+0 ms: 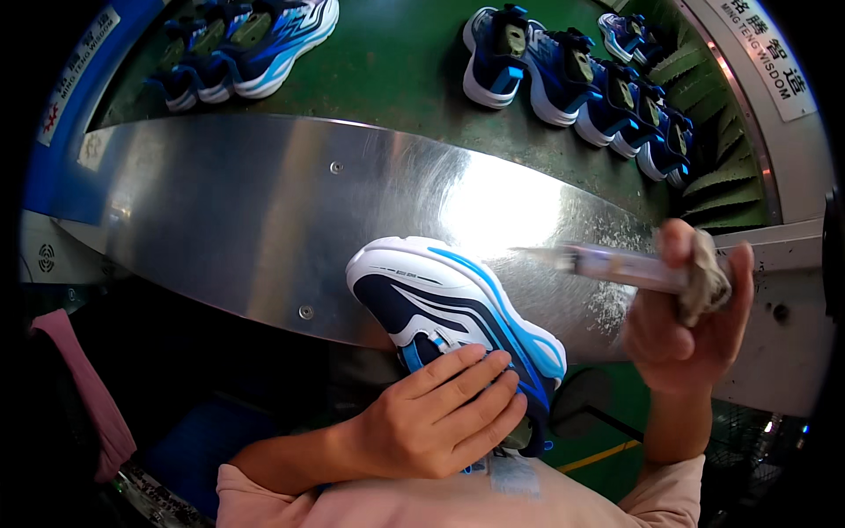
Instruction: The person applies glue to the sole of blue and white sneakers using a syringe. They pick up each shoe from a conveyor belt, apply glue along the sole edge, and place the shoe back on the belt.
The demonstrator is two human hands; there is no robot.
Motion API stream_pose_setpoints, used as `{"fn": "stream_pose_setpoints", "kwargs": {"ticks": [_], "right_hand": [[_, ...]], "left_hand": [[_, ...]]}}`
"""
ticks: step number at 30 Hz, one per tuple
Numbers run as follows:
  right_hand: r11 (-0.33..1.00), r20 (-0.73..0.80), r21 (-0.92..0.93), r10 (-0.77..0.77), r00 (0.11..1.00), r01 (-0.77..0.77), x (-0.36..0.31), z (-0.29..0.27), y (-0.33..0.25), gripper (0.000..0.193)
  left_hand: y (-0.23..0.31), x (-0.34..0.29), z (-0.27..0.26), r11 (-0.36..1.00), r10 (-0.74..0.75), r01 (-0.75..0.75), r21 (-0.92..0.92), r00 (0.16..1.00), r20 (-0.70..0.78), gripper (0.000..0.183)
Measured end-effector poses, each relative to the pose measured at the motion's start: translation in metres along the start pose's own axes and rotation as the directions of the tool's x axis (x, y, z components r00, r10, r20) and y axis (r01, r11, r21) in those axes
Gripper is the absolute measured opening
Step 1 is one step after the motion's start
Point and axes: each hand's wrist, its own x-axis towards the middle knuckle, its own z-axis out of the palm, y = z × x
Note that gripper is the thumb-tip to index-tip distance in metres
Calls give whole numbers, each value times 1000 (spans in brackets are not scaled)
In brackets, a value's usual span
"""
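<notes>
A white, navy and light-blue sneaker (pixel 444 286) lies tilted on its side across the near edge of the metal plate, its toe pointing away to the left. My left hand (pixel 444 409) is wrapped over its upper near the ankle opening; the palm side is hidden. Something olive shows inside the heel end. To the right, my right hand (pixel 682 339) grips a clear syringe (pixel 629 267), slightly blurred. Its thin tip points left, above the plate and apart from the sneaker. A crumpled greyish lump (pixel 706 280) sits at the syringe's back end, between thumb and fingers.
Beyond the curved metal plate (pixel 238 194), a green conveyor belt (pixel 396 53) carries several similar sneakers (pixel 550 75) on the right and more sneakers (pixel 273 48) on the left. Whitish residue (pixel 612 299) marks the plate's right end. Pink cloth (pixel 84 387) hangs at the lower left.
</notes>
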Motion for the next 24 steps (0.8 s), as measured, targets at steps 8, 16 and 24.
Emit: {"fn": "stream_pose_setpoints", "kwargs": {"ticks": [8,16,24], "right_hand": [[931,-72,-201,297,952,-305,65,40,23,63],[908,-198,-201,331,923,-368,84,56,40,64],[899,-78,-355,246,966,-258,68,52,32,71]], "left_hand": [[-3,-10,4,999,-16,12,-34,995,-94,20],[-11,-20,2,997,5,-19,-72,982,-187,18],[-12,-21,3,995,-16,-5,-98,979,-204,15]]}}
